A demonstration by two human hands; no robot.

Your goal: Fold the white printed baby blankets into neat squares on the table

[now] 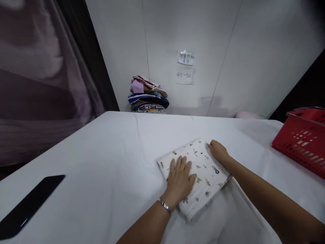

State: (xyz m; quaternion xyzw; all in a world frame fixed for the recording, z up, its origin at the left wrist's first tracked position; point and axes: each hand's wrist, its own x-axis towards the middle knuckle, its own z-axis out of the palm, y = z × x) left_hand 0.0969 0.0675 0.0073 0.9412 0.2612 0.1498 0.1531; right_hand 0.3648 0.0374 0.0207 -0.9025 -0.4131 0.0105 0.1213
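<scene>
A white cloth (204, 166) printed with small plants and figures lies folded into a flat rectangular pad, turned at an angle on the white tabletop. My left hand (179, 179) rests palm down on its left part, fingers stretched out, with a metal bracelet at the wrist. At the far right edge of the cloth, my right hand (218, 151) is closed, its fingertips pinching the edge near the corner. The fingers of that hand are partly hidden from this angle.
A red perforated basket (302, 142) stands on the table at the right. On the left lies a dark flat object (30, 206). Behind the table's far edge is a stack of folded fabrics (148, 96) against the wall, near two paper notes (185, 75).
</scene>
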